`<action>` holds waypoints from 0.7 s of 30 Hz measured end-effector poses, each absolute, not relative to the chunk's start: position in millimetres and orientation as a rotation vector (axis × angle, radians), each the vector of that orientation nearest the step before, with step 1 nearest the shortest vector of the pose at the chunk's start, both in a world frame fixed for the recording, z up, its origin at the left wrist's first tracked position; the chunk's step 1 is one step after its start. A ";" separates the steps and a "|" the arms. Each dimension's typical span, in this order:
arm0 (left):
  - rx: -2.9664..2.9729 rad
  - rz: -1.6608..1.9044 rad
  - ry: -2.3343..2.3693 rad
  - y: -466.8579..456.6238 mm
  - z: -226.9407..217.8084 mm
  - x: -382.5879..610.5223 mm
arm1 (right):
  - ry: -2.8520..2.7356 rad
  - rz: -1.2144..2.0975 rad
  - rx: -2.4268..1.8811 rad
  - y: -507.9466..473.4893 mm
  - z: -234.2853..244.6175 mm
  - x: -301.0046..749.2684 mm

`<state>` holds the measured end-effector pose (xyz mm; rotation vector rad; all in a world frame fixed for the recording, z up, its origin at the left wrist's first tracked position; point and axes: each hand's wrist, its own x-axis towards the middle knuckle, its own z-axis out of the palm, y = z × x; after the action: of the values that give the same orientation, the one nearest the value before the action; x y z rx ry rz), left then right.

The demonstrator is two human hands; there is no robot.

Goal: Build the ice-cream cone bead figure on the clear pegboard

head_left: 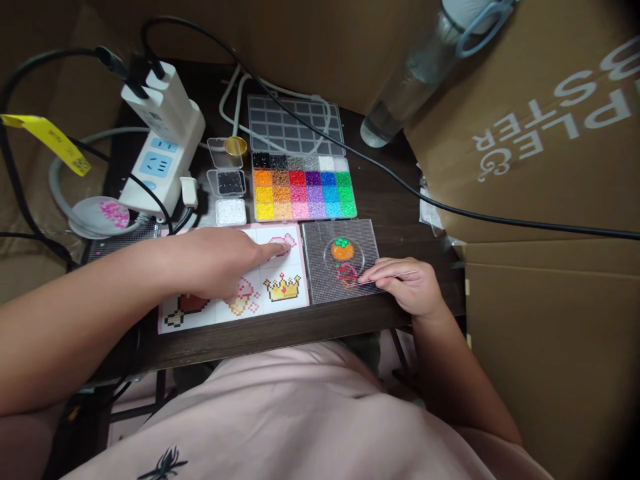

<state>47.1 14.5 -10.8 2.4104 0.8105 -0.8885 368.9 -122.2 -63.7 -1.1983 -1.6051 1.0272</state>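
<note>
My left hand [235,260] lies over the pattern sheet [243,325], its index finger stretched out onto a pink pixel drawing in the top right square. It holds nothing, and it covers part of the sheet. Between the fingertips of my right hand [407,283] is a thin pair of tweezers [370,280], pointing left at the clear pegboard [320,290]. On the pegboard sit an orange fruit shape of beads [343,250] with a green top and, below it, a red and pink bead figure [346,273] with a brown lower edge. The tweezers' tips are at that figure's lower right.
Behind the pegboard stands an open bead box [305,187] with many colours. Small cases of black beads [231,183] and white beads [231,212] are left of it. A power strip [165,160], dish [83,217], water bottle [410,80] and black cable [370,157] surround the workspace; cardboard walls enclose it.
</note>
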 end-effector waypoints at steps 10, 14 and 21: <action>2.408 -0.861 0.782 12.4 -4.5 46.5 | -1.653 0.965 -1.200 -123.3 -60.7 367.9; 2.408 -0.855 0.766 11.6 -0.8 47.2 | -1.668 0.969 -1.202 -123.1 -60.3 368.2; 2.452 -0.855 0.742 12.0 -4.8 45.8 | -1.625 0.973 -1.193 -125.4 -63.5 369.7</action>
<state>45.8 12.0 -4.8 2.4518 0.7423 -0.8551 369.7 -125.4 -63.5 -1.1932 -1.6246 0.9733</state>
